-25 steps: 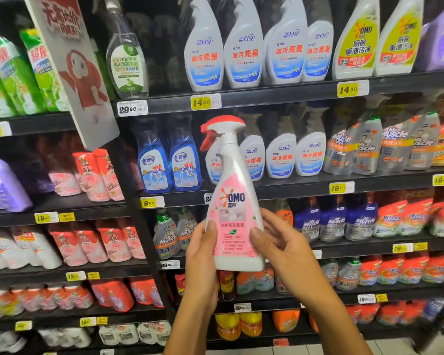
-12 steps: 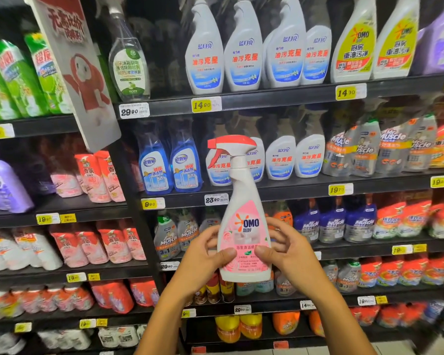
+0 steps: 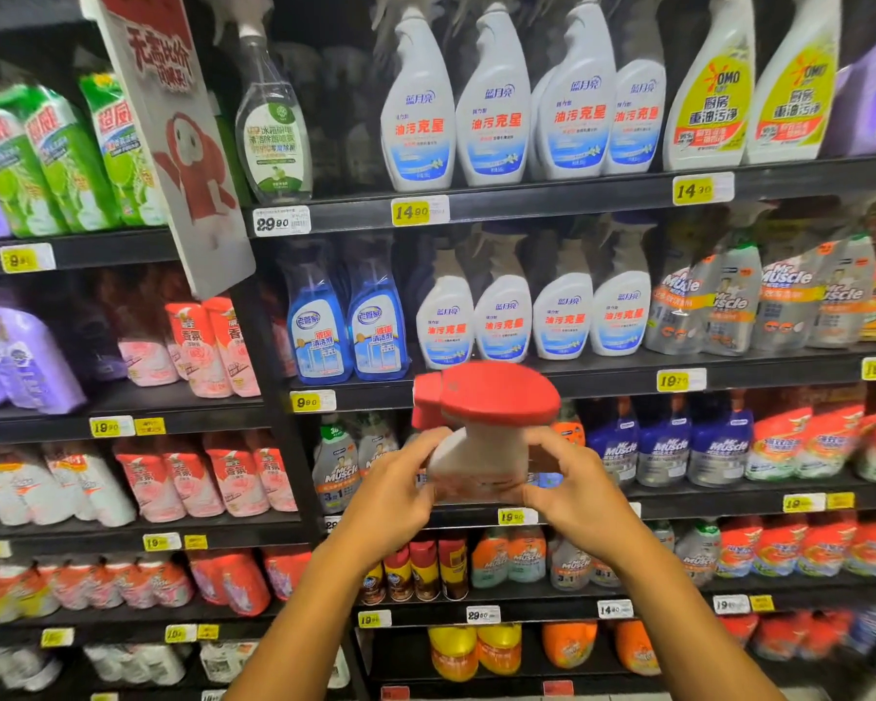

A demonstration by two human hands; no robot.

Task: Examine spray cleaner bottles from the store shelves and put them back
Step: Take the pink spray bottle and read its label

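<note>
Both hands held our spray bottle [image 3: 476, 462] w/ fingers curled round its body: left hand [image 3: 393, 490] on its left side, right hand [image 3: 580, 493] on its right. Bottle was tipped toward us, red trigger head nearest the camera, in front of the shelves [image 3: 603, 382], mid-height, label hidden.

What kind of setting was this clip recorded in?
Most likely a supermarket's cleaning-products aisle. Black shelves carry rows of identical spray cleaners, yellow price tags line the shelf edges, and a promotional sign hangs out front. Both hands hold a red-capped spray bottle.
</note>
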